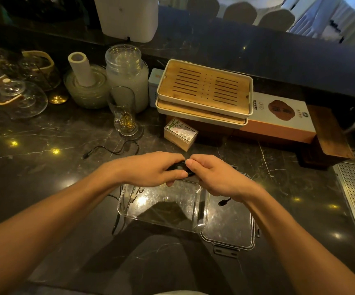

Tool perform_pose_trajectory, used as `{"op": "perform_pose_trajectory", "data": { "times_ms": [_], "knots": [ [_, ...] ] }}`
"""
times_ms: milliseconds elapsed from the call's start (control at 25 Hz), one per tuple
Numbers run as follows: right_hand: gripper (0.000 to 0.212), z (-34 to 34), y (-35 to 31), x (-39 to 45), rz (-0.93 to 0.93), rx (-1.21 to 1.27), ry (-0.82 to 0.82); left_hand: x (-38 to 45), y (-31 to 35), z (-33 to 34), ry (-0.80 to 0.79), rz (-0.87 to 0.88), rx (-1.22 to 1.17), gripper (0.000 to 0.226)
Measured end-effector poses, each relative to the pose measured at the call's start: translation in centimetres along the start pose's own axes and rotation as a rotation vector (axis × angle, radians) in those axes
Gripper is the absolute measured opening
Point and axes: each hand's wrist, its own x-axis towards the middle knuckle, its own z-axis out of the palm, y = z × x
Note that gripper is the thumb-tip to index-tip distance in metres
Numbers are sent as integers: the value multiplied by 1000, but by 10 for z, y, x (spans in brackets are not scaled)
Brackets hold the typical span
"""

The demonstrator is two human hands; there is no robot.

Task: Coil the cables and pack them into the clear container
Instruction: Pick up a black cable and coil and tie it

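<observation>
Both hands, left hand [151, 169] and right hand [212, 175], are curling fingers around one black cable [177, 167] between them, above one clear container [163, 209]; a second cable [112, 150] is lying beyond the fingers.

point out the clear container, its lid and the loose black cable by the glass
clear container [129, 211]: head view, left wall
lid [231, 245]: head view, front rim
loose black cable [112, 151]: head view, middle of its curve

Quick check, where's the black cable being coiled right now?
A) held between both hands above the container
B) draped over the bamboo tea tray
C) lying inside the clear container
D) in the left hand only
A: the left hand and right hand both grip the black cable above the clear container, which sits open on the counter.
</observation>
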Motion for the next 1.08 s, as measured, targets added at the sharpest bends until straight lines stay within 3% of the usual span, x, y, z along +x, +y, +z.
{"op": "perform_pose_trajectory", "data": {
  "times_ms": [200,440,520,640,920,1080],
  "knots": [
    [37,1,8,5,35,164,-54,5,-4,13,36,-31,171,20],
    [34,-1,18,9,38,349,-104,8,-8,27,1,-50,-252,26],
    [28,1,19,10,45,400,-113,9,-10,30,-14,-71,-285,29],
    [27,-4,18,11,37,436,-80,11,-11,34,102,-72,-335,26],
    [44,-18,18,6,50,205,59,9,-12,28,213,-78,-348,24],
    [37,-24,26,-1,0,324,-22,9,-14,23,228,-75,-538,20]
  ]
}}
